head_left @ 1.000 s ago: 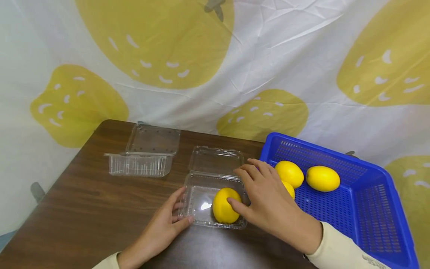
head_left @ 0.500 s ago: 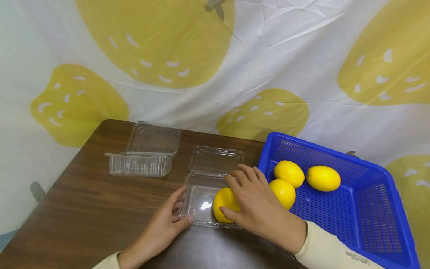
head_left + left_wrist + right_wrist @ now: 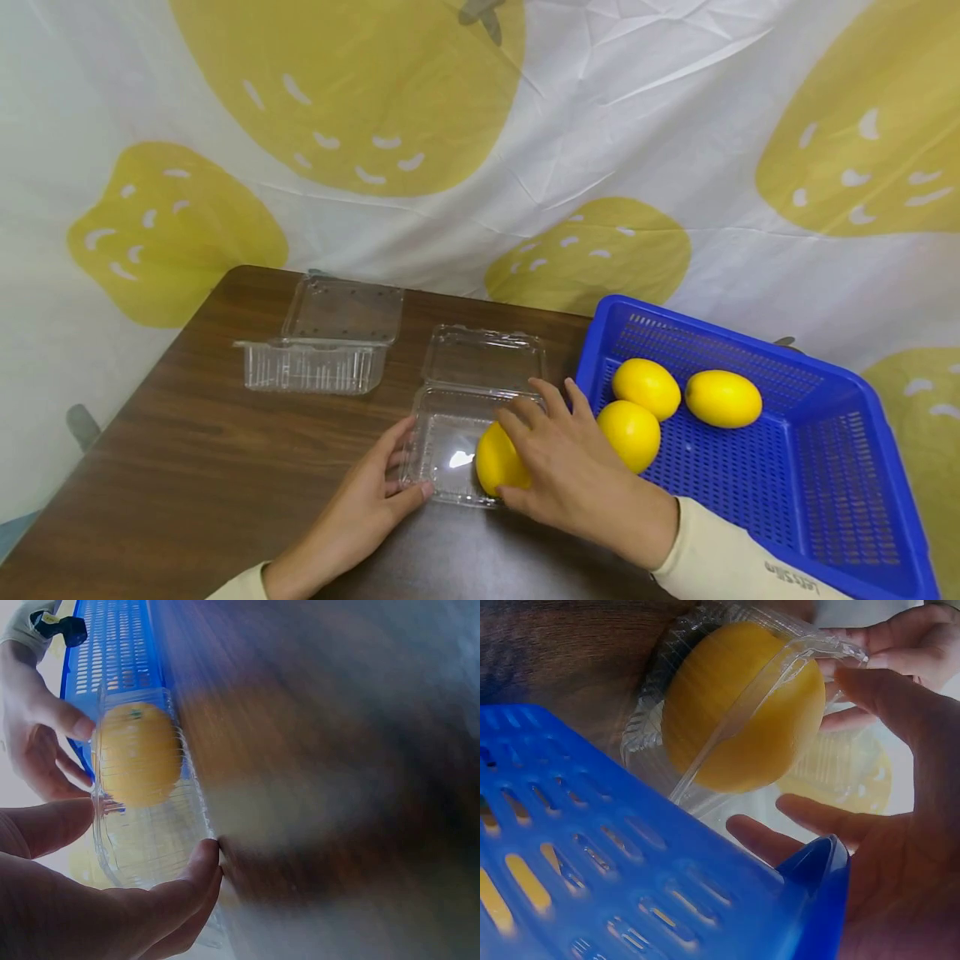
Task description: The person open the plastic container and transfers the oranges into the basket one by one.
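Note:
A clear plastic clamshell container (image 3: 441, 442) sits on the table with its lid laid back. My left hand (image 3: 360, 500) holds its left side, thumb at the rim and fingers along the outer wall. One lemon (image 3: 495, 462) lies in the container's right half; its stem end shows through the plastic in the left wrist view. Over that lemon is my right hand (image 3: 573, 475), fingers spread and loosely bent. In the right wrist view its thumb is by the container's rim, and a gap shows between its fingers and the lemon (image 3: 742, 712).
To the right stands a blue perforated basket (image 3: 851, 492) with three lemons visible (image 3: 633, 435), its near left edge close beside the container. A second clear clamshell (image 3: 315, 369), lid back, is at the back left. Behind the table hangs a lemon-print cloth (image 3: 420, 242).
My right hand has shifted left and slightly down, now covering more of the lemon and uncovering another in the basket. The left hand and container have stayed put.

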The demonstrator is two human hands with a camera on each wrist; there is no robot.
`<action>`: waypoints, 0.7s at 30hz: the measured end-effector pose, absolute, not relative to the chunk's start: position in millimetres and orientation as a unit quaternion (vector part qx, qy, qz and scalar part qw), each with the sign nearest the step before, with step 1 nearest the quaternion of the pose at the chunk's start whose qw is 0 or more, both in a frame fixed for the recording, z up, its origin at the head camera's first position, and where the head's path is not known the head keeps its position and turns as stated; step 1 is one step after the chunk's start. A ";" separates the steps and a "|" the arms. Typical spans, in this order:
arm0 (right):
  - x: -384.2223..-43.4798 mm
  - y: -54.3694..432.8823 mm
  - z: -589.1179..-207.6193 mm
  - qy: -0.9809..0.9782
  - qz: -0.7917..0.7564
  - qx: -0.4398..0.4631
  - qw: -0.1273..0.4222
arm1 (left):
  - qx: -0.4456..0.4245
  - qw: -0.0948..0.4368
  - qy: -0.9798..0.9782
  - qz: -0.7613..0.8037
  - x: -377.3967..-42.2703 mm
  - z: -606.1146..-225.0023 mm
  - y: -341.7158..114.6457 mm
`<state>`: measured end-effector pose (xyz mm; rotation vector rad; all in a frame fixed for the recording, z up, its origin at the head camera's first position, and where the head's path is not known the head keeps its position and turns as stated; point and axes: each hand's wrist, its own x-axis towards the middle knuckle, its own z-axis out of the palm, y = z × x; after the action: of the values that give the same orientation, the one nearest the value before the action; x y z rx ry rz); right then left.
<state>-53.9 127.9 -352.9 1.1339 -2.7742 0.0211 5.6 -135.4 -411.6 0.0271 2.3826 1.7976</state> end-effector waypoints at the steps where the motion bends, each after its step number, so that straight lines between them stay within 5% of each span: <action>1: -54.2 127.9 -353.2 -0.923 0.000 0.379 0.067 | 0.009 0.079 0.796 0.600 5.7 -411.4 -135.4; 21: -68.0 123.3 -358.8 -0.920 -0.036 0.390 0.028 | 0.004 0.080 0.797 0.599 6.4 -410.3 -135.3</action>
<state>-68.0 123.3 -358.8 1.2021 -2.8389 -0.1098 6.4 -135.3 -410.3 0.0112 2.3835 1.7918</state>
